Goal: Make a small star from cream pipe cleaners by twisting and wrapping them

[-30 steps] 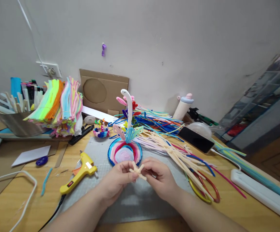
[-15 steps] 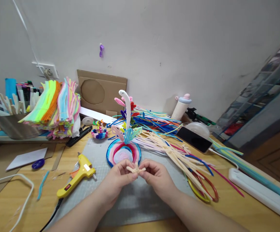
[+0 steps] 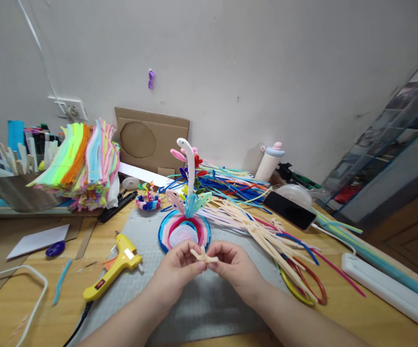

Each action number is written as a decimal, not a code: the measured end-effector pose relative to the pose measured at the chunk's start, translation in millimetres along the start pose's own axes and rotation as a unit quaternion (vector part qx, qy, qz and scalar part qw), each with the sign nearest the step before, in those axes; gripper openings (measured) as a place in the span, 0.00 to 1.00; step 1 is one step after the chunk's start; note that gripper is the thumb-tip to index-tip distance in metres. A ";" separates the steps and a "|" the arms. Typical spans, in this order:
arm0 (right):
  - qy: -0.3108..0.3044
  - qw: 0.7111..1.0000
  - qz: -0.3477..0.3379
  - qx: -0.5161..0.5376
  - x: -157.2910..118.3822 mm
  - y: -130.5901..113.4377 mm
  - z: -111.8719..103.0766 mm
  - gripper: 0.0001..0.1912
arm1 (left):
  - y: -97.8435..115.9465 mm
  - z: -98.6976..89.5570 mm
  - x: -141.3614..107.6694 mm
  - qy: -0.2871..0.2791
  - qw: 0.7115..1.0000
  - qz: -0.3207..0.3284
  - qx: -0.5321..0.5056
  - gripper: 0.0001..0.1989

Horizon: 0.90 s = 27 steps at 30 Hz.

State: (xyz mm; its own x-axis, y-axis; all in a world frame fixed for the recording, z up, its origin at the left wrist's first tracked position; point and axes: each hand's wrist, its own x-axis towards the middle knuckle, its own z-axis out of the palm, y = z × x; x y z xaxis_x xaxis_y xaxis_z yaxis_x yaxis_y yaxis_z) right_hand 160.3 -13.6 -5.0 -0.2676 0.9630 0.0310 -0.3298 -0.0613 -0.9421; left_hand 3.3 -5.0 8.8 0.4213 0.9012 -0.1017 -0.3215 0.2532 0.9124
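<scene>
Between my fingertips is a small cream pipe cleaner piece [image 3: 203,256] bent into several short loops. My left hand [image 3: 184,262] pinches its left side, and my right hand [image 3: 230,260] pinches it from the right. Just beyond them a round pipe cleaner base [image 3: 163,231], ringed in blue, white and pink, lies on the grey cutting mat [image 3: 144,250]. A white swan-like neck [image 3: 190,164] rises behind it, with pink and turquoise wing shapes [image 3: 193,205] at its foot and coloured flower shapes around it.
A yellow hot glue gun [image 3: 117,270] lies to the left. Cream pipe cleaners [image 3: 263,231] spread out on the right, near a phone [image 3: 290,209] and a white power strip [image 3: 385,284]. Bundled pipe cleaners [image 3: 75,154] stand at the back left; a bottle [image 3: 269,161] leans by the wall.
Both hands have shifted very slightly down, and the cream piece is tilted a little differently, with its upright loop showing more. Both hands still pinch it.
</scene>
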 end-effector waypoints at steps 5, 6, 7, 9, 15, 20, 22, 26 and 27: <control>-0.005 0.999 0.039 0.014 0.4 6.5 -3.6 0.12 | 1.3 0.6 -0.3 0.004 1.000 0.015 0.025 0.13; -0.011 0.999 0.048 0.018 0.4 7.3 -4.5 0.12 | 1.3 0.7 -0.2 0.004 1.000 0.016 0.026 0.13; -0.016 0.998 0.056 0.021 0.4 7.8 -5.3 0.12 | 1.1 0.9 -0.2 0.005 1.000 0.015 0.025 0.14; -0.018 0.998 0.062 0.024 0.2 8.6 -6.3 0.13 | 0.5 1.4 -0.3 0.005 1.000 0.012 0.021 0.14; -0.002 0.997 0.061 0.053 -0.8 9.3 -5.0 0.14 | -1.3 3.6 -1.8 -0.008 1.000 0.004 0.003 0.15; -0.008 0.997 0.069 0.034 -0.5 5.5 -4.4 0.16 | -2.1 1.7 -1.9 -0.001 0.998 0.039 0.057 0.13; -0.006 0.998 0.069 0.013 0.1 4.7 -5.0 0.16 | -1.6 0.2 -2.0 0.015 0.990 0.072 0.123 0.10; 0.013 0.998 0.069 -0.001 0.7 6.6 -5.7 0.14 | -0.3 -1.3 -2.8 0.035 0.963 0.124 0.234 0.05; 0.014 0.997 0.071 0.000 0.5 6.9 -5.4 0.14 | -0.5 -1.5 -2.8 0.035 0.961 0.128 0.241 0.04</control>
State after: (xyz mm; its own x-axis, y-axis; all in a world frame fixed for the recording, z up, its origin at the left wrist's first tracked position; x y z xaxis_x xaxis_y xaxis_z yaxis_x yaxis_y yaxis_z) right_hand 162.8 -12.1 -13.3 -0.2856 0.9519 -0.1113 -0.2914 -0.1969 -0.9361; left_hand 1.0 -7.2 8.1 0.3169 0.9382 0.1389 0.0314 -0.1567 0.9871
